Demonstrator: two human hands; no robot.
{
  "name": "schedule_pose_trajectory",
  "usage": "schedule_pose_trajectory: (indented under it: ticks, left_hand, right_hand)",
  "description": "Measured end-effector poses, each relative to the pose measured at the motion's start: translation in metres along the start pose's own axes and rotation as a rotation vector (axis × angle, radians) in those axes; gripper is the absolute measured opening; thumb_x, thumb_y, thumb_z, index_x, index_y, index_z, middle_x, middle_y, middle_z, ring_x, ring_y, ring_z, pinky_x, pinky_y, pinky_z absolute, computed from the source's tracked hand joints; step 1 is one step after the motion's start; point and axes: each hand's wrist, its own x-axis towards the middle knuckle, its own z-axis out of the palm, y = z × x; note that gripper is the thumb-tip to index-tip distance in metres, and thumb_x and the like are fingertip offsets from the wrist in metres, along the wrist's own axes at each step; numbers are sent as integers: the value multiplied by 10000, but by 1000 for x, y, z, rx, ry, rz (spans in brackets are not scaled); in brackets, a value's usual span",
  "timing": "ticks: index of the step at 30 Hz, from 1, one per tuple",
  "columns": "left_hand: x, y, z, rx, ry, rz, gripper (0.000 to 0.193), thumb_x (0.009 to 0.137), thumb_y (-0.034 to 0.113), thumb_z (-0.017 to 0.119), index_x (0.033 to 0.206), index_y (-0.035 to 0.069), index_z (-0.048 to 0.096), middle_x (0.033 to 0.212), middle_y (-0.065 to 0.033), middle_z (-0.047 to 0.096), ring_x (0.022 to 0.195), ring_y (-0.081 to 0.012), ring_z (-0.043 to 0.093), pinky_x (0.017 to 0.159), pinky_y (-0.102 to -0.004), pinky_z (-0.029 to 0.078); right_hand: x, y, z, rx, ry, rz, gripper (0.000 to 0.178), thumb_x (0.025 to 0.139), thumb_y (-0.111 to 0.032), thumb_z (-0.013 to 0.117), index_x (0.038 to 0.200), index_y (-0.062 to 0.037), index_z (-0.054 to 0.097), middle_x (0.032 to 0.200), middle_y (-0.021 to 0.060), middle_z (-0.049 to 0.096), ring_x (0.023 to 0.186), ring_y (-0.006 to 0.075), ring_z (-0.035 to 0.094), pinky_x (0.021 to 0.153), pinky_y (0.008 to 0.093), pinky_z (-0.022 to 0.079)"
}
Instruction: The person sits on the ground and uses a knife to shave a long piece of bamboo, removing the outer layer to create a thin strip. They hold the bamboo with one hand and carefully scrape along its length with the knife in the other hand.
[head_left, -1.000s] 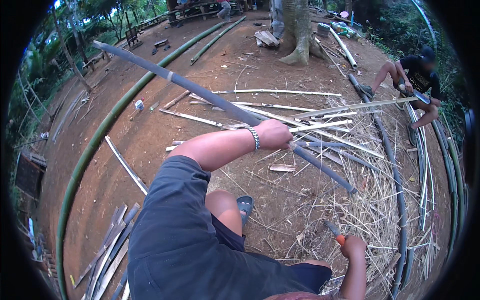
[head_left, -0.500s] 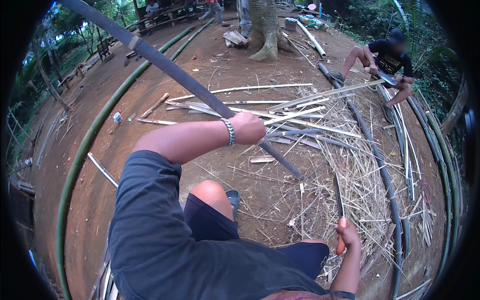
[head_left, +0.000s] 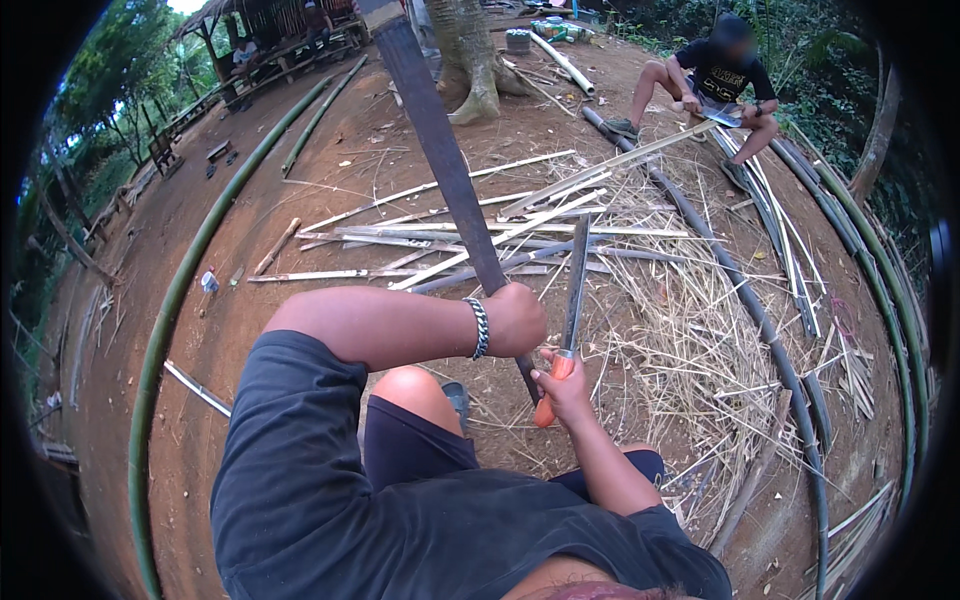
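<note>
Ground (head_left: 300,190): bare reddish earth, carrying everything below.
Green bamboo pole (head_left: 190,290): whole, lying well to the left of the dark bamboo strip.
Split slats (head_left: 480,235): pale lengths scattered on the earth behind the dark bamboo strip, beside dry shavings (head_left: 690,340).
Dark bamboo strip (head_left: 440,170): long, flat, tilted; lower end near the person's knee, upper end rising away.
Second person (head_left: 715,85): crouched far beyond the strip, to its right.
Left hand (head_left: 515,320): fingers clamped around the strip's lower part; metal bracelet (head_left: 480,328) at the wrist.
Right hand (head_left: 565,390): fingers closed on the knife's orange handle.
Knife (head_left: 572,300): blade upright, just right of the strip.
</note>
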Motion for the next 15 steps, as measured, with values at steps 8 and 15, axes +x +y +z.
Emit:
schedule_pose_trajectory:
  ticks: [8, 15]
  left_hand:
    - [8, 19, -17, 33, 54, 61, 146, 749, 210, 654, 710, 78, 705, 697, -77, 679, 672, -241, 684, 511, -360, 494]
    - [-56, 18, -76, -289, 785, 131, 367, 785, 270, 701, 1093, 85, 628, 1031, -109, 641, 911, -216, 646, 770, -363, 515]
  right_hand:
    - [9, 18, 8, -54, 38, -1, 434, 753, -80, 782, 1021, -41, 443, 793, 44, 583, 598, 112, 568, 521, 267, 467]
    - [7, 20, 15, -49, 31, -129, 475, 749, -102, 787, 1067, -34, 442, 800, 47, 582, 612, 110, 576, 531, 265, 479]
